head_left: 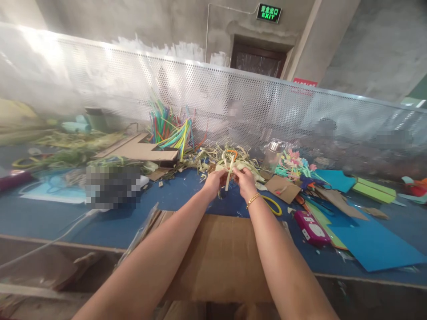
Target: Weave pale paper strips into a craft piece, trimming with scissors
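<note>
My left hand (214,181) and my right hand (245,179) meet over the middle of the table, fingers closed in a pinch. Between them they hold a pale strip of what looks like corn husk (227,182), with split ends spreading upward and one end hanging down. An orange curved piece (232,154) shows just behind the fingers. Further back lies a loose heap of dry husk scraps (203,159). Beside my right wrist, which wears a gold-coloured bracelet, is a yellow loop handle (274,206). The fingertips are small and partly hidden.
A cardboard sheet (220,258) lies under my forearms at the blue table's (167,195) front edge. Coloured pipe cleaners (171,126) stand back left. To the right are a glass jar (275,153), a magenta box (312,228) and blue card (373,242). A perforated metal screen (207,93) runs behind.
</note>
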A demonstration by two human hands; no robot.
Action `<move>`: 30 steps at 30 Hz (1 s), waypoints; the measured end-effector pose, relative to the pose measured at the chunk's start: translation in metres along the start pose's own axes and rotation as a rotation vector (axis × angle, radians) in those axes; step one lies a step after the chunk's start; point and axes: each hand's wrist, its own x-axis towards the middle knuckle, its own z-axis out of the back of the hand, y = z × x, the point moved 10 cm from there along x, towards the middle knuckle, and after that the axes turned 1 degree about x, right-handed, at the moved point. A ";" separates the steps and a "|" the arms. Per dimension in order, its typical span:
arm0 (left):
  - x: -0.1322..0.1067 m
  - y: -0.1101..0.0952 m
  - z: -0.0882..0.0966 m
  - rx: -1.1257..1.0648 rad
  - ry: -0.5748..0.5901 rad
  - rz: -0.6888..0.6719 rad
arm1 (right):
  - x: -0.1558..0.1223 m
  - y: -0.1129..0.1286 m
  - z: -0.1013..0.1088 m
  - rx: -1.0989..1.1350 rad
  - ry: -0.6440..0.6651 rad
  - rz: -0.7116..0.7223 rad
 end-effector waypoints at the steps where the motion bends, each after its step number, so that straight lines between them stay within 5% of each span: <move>1: -0.001 0.001 -0.002 -0.059 0.013 0.029 | 0.001 -0.001 0.003 0.018 -0.021 -0.008; 6: -0.002 -0.005 -0.012 -0.110 0.097 -0.006 | 0.003 -0.004 0.006 0.129 -0.034 -0.048; 9: 0.000 -0.010 -0.006 -0.029 0.043 -0.094 | 0.001 0.001 0.004 0.100 -0.034 -0.007; 14: 0.001 -0.015 0.011 -0.014 -0.092 -0.133 | -0.005 0.022 -0.011 -0.210 0.065 0.209; 19: 0.001 -0.018 0.012 -0.029 -0.096 -0.135 | -0.016 0.045 -0.022 -0.568 0.092 0.445; 26: -0.003 -0.020 0.014 0.007 -0.149 -0.150 | -0.014 0.038 -0.021 -0.739 0.115 0.356; 30: -0.002 -0.022 0.016 0.025 -0.165 -0.187 | -0.012 0.031 -0.022 -0.658 0.148 0.320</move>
